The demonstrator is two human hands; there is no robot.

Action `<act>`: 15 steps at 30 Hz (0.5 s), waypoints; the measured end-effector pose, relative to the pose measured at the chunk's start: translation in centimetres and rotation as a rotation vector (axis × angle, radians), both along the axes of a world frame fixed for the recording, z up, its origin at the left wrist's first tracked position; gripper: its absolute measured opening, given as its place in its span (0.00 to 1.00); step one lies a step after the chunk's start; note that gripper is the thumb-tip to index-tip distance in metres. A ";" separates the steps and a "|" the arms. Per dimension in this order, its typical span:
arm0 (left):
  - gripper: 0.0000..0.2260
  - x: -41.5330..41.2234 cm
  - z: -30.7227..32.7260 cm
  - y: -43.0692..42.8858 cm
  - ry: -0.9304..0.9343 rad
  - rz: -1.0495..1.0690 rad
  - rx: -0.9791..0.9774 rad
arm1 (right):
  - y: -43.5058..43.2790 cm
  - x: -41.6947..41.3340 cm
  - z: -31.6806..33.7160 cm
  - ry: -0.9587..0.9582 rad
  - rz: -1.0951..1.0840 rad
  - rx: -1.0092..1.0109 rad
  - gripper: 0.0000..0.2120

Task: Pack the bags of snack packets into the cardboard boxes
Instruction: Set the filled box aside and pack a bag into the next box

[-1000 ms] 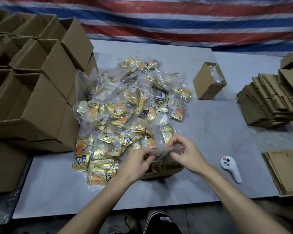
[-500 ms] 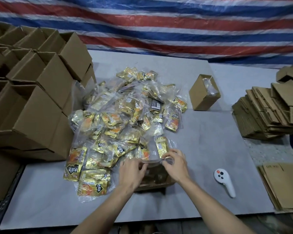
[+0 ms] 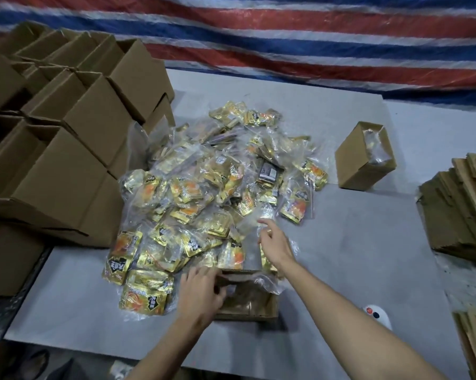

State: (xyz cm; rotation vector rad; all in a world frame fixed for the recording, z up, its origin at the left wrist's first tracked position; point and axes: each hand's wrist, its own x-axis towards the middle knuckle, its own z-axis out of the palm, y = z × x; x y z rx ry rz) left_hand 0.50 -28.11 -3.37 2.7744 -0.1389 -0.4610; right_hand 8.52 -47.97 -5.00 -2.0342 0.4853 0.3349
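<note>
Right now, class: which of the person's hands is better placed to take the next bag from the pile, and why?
Probably the right hand: it reaches open-fingered over the near edge of the pile of bags, while the left hand rests on the cardboard box.

Dim overhead light, soft shadows, motion blur — wide-angle bending at edges

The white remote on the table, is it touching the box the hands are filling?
Apart. The head view shows bare grey table between the white remote and the open cardboard box, with the right forearm crossing above that gap.
</note>
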 end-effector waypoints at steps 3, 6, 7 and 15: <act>0.14 -1.0 0.6 0.3 -0.014 0.043 -0.088 | 1.8 3.7 -0.3 0.133 0.148 0.126 0.32; 0.14 -1.4 0.9 0.8 -0.028 0.071 -0.167 | 3.7 5.8 -1.4 0.190 0.287 0.083 0.35; 0.13 -1.5 1.0 1.0 -0.028 0.074 -0.185 | 4.1 6.0 -2.1 0.206 0.330 0.033 0.34; 0.08 -1.3 0.7 1.5 -0.062 0.072 -0.237 | 3.7 6.2 -4.6 0.114 0.330 -0.246 0.12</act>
